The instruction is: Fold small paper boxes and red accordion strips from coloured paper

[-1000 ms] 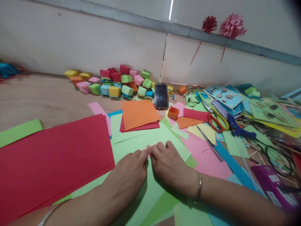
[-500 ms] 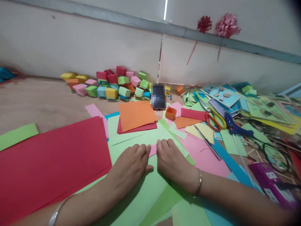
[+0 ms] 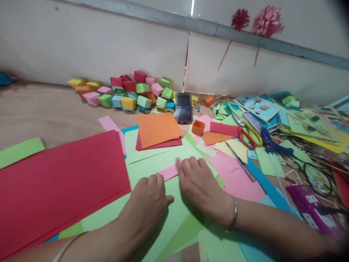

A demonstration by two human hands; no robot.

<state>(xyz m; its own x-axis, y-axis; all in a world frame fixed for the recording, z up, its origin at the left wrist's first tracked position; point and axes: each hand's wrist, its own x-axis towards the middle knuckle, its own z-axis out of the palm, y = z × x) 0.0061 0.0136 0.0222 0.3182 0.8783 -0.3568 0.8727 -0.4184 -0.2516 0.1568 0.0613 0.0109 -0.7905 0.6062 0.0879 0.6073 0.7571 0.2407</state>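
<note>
A narrow pink paper strip (image 3: 171,172) runs between my two hands, over light green paper sheets (image 3: 152,164). My left hand (image 3: 149,194) is closed on the strip's left end, its thumb sticking out to the right. My right hand (image 3: 196,182) has its fingers curled over the right end. Both ends of the strip are hidden under the fingers. Beyond my hands, an orange sheet (image 3: 158,128) lies on red paper. To the left is a large red paper stack (image 3: 65,185).
Small folded paper boxes (image 3: 128,103) are heaped along the wall. A small open orange box (image 3: 198,127) sits beyond my right hand. On the right lie scissors (image 3: 247,138), a craft knife (image 3: 240,161), a blue glue gun (image 3: 272,142) and a purple power strip (image 3: 311,207).
My left hand has moved left and toward me, so the gap between my hands is wider. More of the pink strip shows. My right hand has barely moved.
</note>
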